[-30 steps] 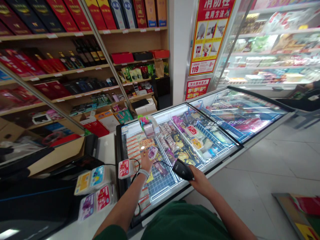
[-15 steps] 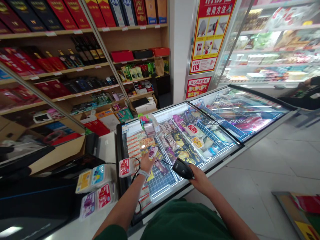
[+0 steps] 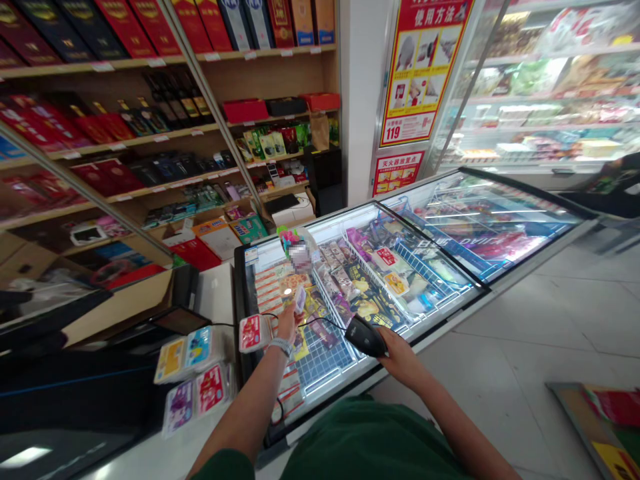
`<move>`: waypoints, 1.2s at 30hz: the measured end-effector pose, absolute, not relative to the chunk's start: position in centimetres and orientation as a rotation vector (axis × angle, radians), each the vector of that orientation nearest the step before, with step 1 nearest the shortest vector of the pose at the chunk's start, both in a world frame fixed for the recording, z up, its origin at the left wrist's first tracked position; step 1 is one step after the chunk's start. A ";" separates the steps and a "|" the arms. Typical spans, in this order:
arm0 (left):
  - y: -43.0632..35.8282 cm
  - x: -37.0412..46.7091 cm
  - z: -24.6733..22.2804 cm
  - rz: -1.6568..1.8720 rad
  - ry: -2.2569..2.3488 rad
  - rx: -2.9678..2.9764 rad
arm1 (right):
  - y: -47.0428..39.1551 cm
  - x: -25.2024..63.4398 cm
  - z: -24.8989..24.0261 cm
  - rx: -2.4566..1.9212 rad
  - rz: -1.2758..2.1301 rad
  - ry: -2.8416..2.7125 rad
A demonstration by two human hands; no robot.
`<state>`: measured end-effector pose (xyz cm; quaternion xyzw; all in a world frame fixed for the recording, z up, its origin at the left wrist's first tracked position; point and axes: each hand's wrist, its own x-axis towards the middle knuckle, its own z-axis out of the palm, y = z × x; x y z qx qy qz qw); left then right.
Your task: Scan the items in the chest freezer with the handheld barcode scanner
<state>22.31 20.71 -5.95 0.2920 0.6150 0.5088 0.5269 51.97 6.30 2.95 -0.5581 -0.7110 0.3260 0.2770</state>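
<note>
My left hand (image 3: 287, 325) grips a small white-and-purple packaged tub (image 3: 300, 299) above the glass top of a chest freezer (image 3: 327, 393); the tub is tilted so its printed face is seen edge-on. In my right hand (image 3: 397, 353) is a black corded barcode scanner (image 3: 366, 337), pointing left toward the tub. The scanner's cable runs left past my left hand. A tub with a red label (image 3: 251, 332) sits at the freezer's left edge, beside my left wrist. Several more tubs with yellow, blue, purple and red labels (image 3: 210, 388) are stacked on the white counter.
Shelves of boxed bottles (image 3: 120, 27) stand at the back left. A red fire-extinguisher sign (image 3: 420, 73) hangs on the pillar. At right is a lit refrigerated display (image 3: 545, 113), with a dark, blurred figure (image 3: 613, 190) near it. A monitor (image 3: 180, 293) stands on the counter.
My left hand has moved slightly left and turned the tub, so its purple label is now seen at a steeper angle. The scanner stays nearly still. The figure at far right has shifted.
</note>
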 end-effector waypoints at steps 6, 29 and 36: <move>20.2 22.2 -4.9 1.245 1.222 0.339 | 6.3 52.0 3.0 -1.471 0.862 -1.923; 19.1 23.6 -0.6 1.088 0.835 0.262 | 7.0 51.8 4.9 -1.486 0.803 -1.956; 19.2 24.2 0.3 1.072 0.783 0.290 | 7.9 51.6 6.3 -1.446 0.766 -1.957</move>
